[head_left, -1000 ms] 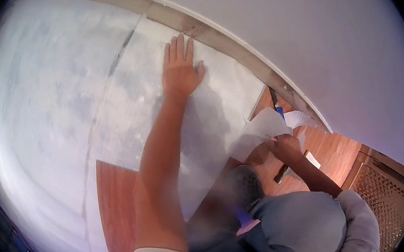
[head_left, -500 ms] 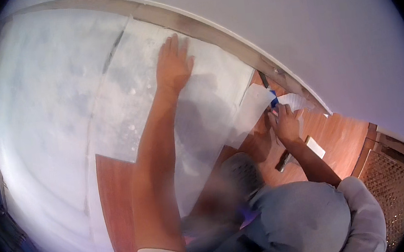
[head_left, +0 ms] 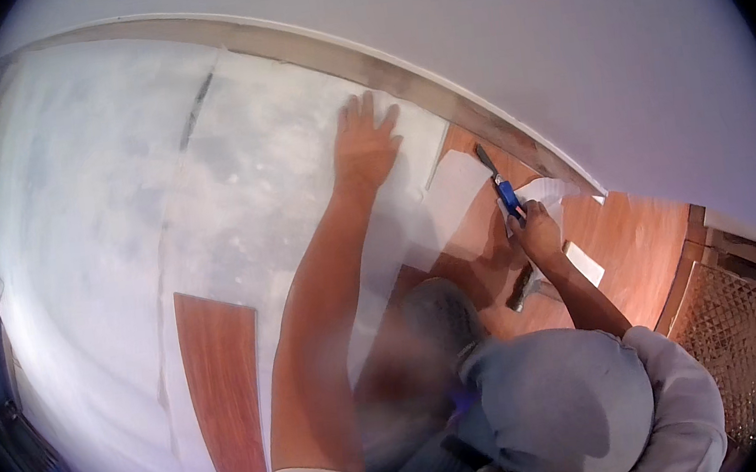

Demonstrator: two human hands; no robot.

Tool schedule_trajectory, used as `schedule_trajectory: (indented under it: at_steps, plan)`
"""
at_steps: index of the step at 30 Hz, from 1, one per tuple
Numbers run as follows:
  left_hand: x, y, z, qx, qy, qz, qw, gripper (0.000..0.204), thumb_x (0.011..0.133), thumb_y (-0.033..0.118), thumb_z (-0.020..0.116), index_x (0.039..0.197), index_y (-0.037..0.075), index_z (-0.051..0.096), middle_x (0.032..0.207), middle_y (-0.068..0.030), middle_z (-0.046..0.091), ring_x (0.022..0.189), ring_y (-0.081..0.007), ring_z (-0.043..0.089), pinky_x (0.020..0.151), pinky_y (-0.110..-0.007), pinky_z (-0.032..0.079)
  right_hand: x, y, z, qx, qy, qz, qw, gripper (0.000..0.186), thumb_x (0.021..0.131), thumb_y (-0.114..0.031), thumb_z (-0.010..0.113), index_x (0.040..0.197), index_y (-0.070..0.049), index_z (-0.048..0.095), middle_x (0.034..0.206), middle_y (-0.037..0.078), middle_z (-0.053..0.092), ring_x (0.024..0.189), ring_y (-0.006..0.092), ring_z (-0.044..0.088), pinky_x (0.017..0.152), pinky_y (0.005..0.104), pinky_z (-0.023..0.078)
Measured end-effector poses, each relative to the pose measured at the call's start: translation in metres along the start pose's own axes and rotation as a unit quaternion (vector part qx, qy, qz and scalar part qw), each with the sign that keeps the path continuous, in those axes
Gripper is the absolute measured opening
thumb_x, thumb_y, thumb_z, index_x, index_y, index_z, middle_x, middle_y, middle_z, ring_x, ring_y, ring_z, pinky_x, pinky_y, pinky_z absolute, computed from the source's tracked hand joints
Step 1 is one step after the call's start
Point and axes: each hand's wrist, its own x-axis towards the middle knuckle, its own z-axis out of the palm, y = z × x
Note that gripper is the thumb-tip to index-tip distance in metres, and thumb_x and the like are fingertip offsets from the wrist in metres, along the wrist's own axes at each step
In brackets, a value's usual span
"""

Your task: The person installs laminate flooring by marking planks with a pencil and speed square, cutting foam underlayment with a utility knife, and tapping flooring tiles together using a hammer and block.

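My left hand (head_left: 366,145) rests palm down on a pale, stained floor sheet (head_left: 265,128), fingers spread and holding nothing. My right hand (head_left: 537,233) is closed around the handle of a blue utility knife (head_left: 509,196), whose dark, narrow end points up and away toward the wall edge. Beside the knife, a torn white sheet (head_left: 463,181) partly covers reddish wood-look flooring (head_left: 637,241). Another curled white piece (head_left: 550,188) lies just beyond my right fingers.
A hammer-like tool (head_left: 520,288) lies by my right forearm, which partly hides it, near a white rectangular block (head_left: 584,263). One reddish plank (head_left: 219,372) is on the sheet at left. The wall (head_left: 562,60) borders the far side. A textured brown panel (head_left: 730,337) stands right.
The view has shifted a little. My left hand has slid right along the sheet, its fingers spreading wider. More of the knife now shows in my right hand.
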Motion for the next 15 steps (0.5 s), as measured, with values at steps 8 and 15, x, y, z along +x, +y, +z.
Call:
schedule_trajectory:
  at_steps: [8, 15]
  plan:
    - [0.017, 0.022, -0.007, 0.007, -0.058, -0.044, 0.997, 0.058, 0.096, 0.043, 0.062, 0.149, 0.023, 0.052, 0.162, -0.0176, 0.034, 0.150, -0.0376, 0.031, 0.123, -0.051, 0.024, -0.030, -0.006, -0.008, 0.037, 0.046, -0.012, 0.998, 0.037, 0.091, -0.026, 0.070, 0.118, -0.003, 0.061, 0.115, 0.019, 0.065, 0.097, 0.0418, 0.067, 0.079, 0.0474, 0.057]
    - [-0.058, -0.020, -0.055, -0.091, -0.055, 0.066, 0.992, 0.047, 0.091, 0.022, 0.068, 0.135, 0.005, 0.059, 0.153, -0.0190, 0.046, 0.141, -0.0355, 0.044, 0.116, -0.045, 0.037, 0.000, -0.106, -0.020, 0.063, 0.015, -0.368, 0.928, 0.040, 0.087, -0.020, 0.072, 0.124, -0.008, 0.062, 0.123, 0.015, 0.060, 0.117, 0.0353, 0.060, 0.090, 0.0432, 0.055]
